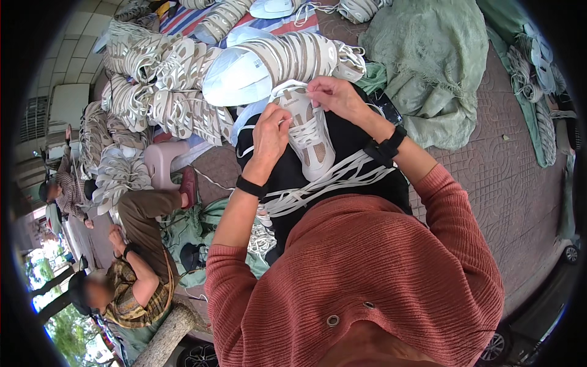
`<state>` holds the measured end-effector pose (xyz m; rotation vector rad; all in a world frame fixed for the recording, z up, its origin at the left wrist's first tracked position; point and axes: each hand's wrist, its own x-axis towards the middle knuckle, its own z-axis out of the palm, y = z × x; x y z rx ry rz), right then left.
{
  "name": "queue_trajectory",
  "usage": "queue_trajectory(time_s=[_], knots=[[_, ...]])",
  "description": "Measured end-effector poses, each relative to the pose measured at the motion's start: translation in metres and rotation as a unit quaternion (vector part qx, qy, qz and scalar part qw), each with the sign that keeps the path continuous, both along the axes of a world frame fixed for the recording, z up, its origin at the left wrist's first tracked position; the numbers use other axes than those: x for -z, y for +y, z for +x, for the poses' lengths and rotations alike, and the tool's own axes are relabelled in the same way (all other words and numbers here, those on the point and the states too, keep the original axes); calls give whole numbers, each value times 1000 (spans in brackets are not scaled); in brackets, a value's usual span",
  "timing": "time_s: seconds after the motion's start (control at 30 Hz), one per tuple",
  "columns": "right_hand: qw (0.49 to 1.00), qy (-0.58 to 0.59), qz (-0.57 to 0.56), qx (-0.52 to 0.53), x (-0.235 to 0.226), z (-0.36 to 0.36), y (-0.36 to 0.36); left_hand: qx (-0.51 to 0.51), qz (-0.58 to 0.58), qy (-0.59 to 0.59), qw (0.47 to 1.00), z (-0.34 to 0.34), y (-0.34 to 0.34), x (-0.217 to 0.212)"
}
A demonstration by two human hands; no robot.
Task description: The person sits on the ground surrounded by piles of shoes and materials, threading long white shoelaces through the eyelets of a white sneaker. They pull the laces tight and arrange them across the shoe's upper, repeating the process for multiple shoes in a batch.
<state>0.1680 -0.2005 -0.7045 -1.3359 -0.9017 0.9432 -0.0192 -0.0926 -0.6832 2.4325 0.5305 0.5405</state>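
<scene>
A white and beige sneaker upper lies on the black cloth over my lap, its toe toward me. White shoelace crosses its front. My left hand is closed beside its left edge, thumb and fingers pinched together; what they hold is hidden. On the far right side of the upper, my right hand pinches a bit of white, seemingly lace, near the opening. A bundle of loose white laces stretches across my lap, between the upper and my body.
Rows of stacked shoe uppers lie on a striped sheet ahead and left. A pale green sack stands ahead right. A phone rests beside my lap. At left, another person sits near a pink stool.
</scene>
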Motion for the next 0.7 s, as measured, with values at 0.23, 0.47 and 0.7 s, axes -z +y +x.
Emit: queue_trajectory(time_s=[0.23,0.47,0.7], knots=[[979,-203,2,-5,-1,-8,1,-5,-1,-2,1000,-4,2,-8],[996,66,24,63,-7,18,-5,4,-14,11,1000,3,-4,4],[977,131,122,112,-91,49,5,-36,6,33,999,5,-8,-6]])
